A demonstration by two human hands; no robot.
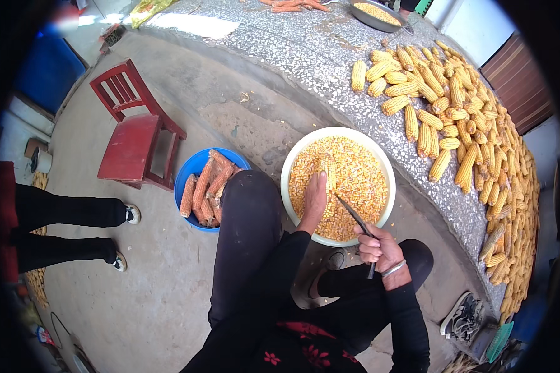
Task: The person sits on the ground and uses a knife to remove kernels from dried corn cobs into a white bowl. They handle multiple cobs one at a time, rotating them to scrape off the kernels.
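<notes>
My left hand (pixel 314 198) grips a yellow ear of corn (pixel 327 175), held over a pale round basin (pixel 287 198) full of loose kernels (pixel 359 172). The ear still bears kernels where I can see it. In my right hand (pixel 377 249) is a dark, slender pointed tool (pixel 353 213), whose tip is at the ear's lower right side. A metal bangle circles my right wrist. Left of my knee, a blue tub (pixel 179 179) holds several stripped reddish cobs (pixel 203 186).
Corn ears (pixel 471 121) lie heaped on the speckled ledge (pixel 317 79) at right. A red wooden chair (pixel 130 147) stands at left, near a person in black trousers (pixel 70 205). Farther back are a metal pan of kernels (pixel 375 16) and bare cobs (pixel 294 5). Shoes (pixel 464 319) lie lower right.
</notes>
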